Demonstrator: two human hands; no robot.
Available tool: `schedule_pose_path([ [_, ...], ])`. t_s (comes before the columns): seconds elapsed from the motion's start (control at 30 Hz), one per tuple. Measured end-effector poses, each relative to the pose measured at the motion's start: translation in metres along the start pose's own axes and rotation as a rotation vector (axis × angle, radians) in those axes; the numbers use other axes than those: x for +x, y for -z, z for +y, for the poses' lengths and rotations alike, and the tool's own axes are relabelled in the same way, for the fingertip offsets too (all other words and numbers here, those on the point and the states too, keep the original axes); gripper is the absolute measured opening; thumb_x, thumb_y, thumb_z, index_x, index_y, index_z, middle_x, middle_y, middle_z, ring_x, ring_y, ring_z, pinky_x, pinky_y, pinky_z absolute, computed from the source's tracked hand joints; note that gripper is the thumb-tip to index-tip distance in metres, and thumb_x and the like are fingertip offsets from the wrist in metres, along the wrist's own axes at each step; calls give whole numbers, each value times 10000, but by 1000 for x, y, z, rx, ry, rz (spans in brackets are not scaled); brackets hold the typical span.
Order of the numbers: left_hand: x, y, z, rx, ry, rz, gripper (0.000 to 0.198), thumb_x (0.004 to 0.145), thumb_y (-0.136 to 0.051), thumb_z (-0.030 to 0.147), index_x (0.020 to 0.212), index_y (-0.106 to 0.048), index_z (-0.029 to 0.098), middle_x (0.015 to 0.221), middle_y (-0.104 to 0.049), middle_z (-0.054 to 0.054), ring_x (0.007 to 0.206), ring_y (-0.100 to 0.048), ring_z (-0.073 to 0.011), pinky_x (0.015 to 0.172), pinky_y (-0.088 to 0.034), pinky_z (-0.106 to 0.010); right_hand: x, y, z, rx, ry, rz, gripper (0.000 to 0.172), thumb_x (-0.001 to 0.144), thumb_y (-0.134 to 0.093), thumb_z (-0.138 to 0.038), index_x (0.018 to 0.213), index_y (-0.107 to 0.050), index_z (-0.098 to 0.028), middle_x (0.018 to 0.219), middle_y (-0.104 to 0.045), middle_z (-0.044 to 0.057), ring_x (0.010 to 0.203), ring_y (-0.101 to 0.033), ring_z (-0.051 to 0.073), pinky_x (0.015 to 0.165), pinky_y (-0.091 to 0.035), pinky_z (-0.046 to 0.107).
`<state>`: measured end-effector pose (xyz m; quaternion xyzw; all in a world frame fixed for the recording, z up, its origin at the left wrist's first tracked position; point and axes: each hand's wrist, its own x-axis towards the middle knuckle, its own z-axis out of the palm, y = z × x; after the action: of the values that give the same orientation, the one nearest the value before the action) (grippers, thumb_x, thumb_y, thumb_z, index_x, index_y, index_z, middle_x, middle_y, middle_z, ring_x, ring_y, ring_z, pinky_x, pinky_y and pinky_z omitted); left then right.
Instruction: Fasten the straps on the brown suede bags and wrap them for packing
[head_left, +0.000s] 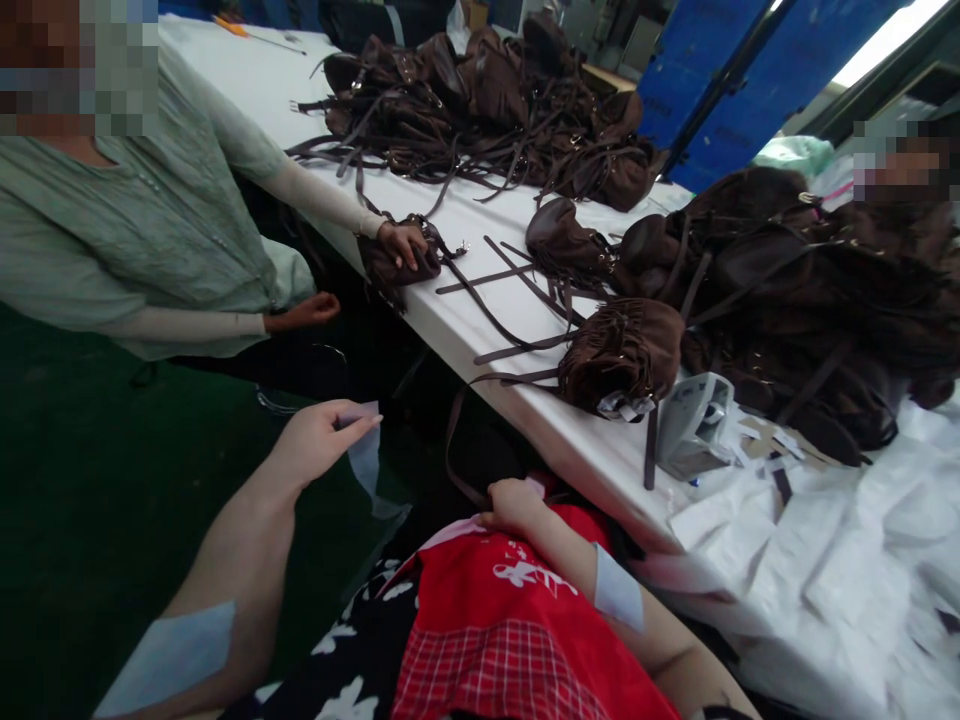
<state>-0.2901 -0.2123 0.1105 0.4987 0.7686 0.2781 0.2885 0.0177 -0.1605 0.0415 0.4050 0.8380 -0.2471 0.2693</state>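
Note:
My left hand [326, 440] is held out over the dark floor, thumb and fingers pinched on a thin, pale translucent strip [365, 460] that hangs down. My right hand [517, 505] is curled low in front of the red apron [480, 570], near the table edge. Its fingertips are hidden, and a dark strap [456, 450] runs down to it; whether the hand grips the strap I cannot tell. The nearest bag, a brown fringed one [626, 350], lies on the white table [465, 325] with its opening towards me.
Across the corner, a co-worker in pale green [150, 220] rests one hand on a small brown bag [401, 262]. Brown bags form a far pile [480, 100] and a right pile [795, 270]. A clear-grey container [694, 430] and crumpled white sheets [817, 560] lie at the right.

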Motion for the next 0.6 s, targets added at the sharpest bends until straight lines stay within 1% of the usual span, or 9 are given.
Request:
schedule_pose_path([
  [0.1, -4, -6, 10, -165, -29, -164, 361, 781, -649, 543, 884, -759, 215, 966, -758, -45, 880, -697, -242, 794, -522, -312, -4, 6, 3, 34, 16, -9, 317, 787, -681, -489, 924, -741, -210, 968, -760, 99, 905, -719, 275, 689, -518, 297],
  [0.17, -8, -11, 18, -190, -75, -288, 346, 796, -650, 531, 847, -756, 206, 933, -752, -50, 869, -695, -236, 788, -530, -312, -8, 16, 9, 47, -3, 34, 279, 831, -634, -457, 944, -733, -222, 958, -758, 81, 882, -717, 251, 681, -502, 284],
  [0.23, -11, -17, 27, -184, -138, -378, 316, 809, -655, 500, 836, -753, 202, 894, -744, -52, 852, -692, -229, 791, -534, -316, -14, 31, 17, 60, -45, 142, 277, 887, -567, -420, 967, -718, -203, 996, -747, 100, 907, -702, 250, 713, -490, 299],
  [0.3, -15, -27, 38, -189, -222, -440, 274, 822, -655, 458, 831, -755, 203, 923, -737, -60, 875, -689, -224, 825, -534, -326, -22, 50, 23, 148, -71, 303, 287, 902, -551, -417, 902, -709, -177, 960, -740, 115, 892, -685, 247, 727, -474, 308],
  [0.33, -17, -33, 44, -197, -273, -457, 255, 826, -656, 437, 809, -755, 202, 983, -731, -70, 922, -684, -226, 864, -528, -333, -27, 59, 25, 259, -55, 385, 299, 896, -565, -432, 845, -701, -171, 901, -738, 107, 850, -678, 234, 713, -468, 300],
  [0.4, -22, -49, 59, -227, -388, -462, 218, 820, -671, 391, 763, -755, 199, 1189, -677, -92, 1087, -640, -243, 990, -479, -356, -38, 77, 23, 637, 66, 481, 350, 882, -581, -483, 764, -675, -167, 778, -720, 71, 704, -641, 174, 640, -452, 263],
  [0.5, -28, -74, 82, -305, -542, -463, 147, 785, -712, 326, 759, -770, 193, 1434, -512, -93, 1298, -502, -272, 1123, -363, -369, -54, 102, 13, 1292, 325, 419, 415, 859, -587, -570, 796, -652, -165, 747, -708, 34, 466, -492, 76, 458, -373, 205],
  [0.57, -31, -88, 93, -370, -596, -542, 127, 782, -716, 301, 779, -777, 189, 1388, -542, -103, 1246, -544, -255, 1076, -413, -346, -63, 116, 11, 1604, 425, 433, 406, 821, -642, -578, 838, -640, -172, 771, -712, 18, 388, -399, 39, 377, -306, 181],
  [0.6, -32, -92, 96, -402, -599, -598, 131, 790, -710, 298, 784, -776, 185, 1287, -607, -109, 1152, -603, -233, 1009, -466, -328, -65, 122, 13, 1725, 448, 492, 387, 808, -671, -561, 849, -633, -177, 775, -709, 6, 373, -371, 27, 355, -286, 169],
])
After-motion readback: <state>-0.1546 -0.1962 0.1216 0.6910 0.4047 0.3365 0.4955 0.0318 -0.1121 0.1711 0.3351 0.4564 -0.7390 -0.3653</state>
